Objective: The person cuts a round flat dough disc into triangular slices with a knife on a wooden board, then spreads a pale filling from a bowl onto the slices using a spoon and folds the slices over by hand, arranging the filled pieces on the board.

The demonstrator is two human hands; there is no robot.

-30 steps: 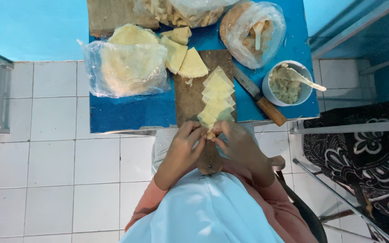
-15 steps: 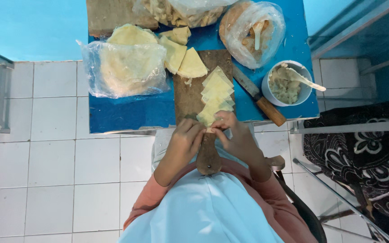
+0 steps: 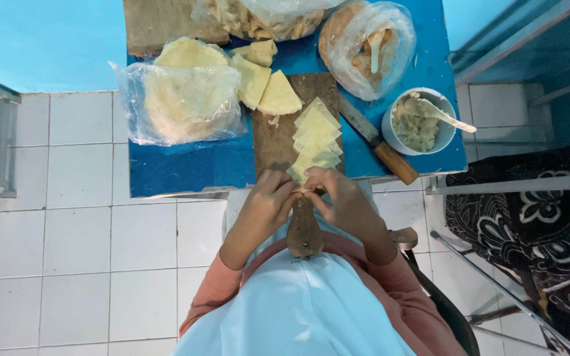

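My left hand (image 3: 265, 201) and my right hand (image 3: 341, 198) meet at the near end of a wooden cutting board (image 3: 278, 138), both pinching a small pale dough wrapper (image 3: 305, 190) between the fingertips. A row of overlapping triangular wrappers (image 3: 315, 135) lies on the board just beyond my fingers. The board's handle (image 3: 303, 231) points toward my body between my wrists. A white bowl of pale filling (image 3: 417, 125) with a spoon stands to the right of the board.
A knife with a wooden handle (image 3: 380, 146) lies beside the board on the blue table (image 3: 179, 168). A clear bag of round wrappers (image 3: 183, 102) sits left, bagged food (image 3: 367, 43) at the back. White tiled floor lies left, a metal frame right.
My hands have shifted slightly forward along the board toward the row of triangles, fingers still working the same small wrapper.
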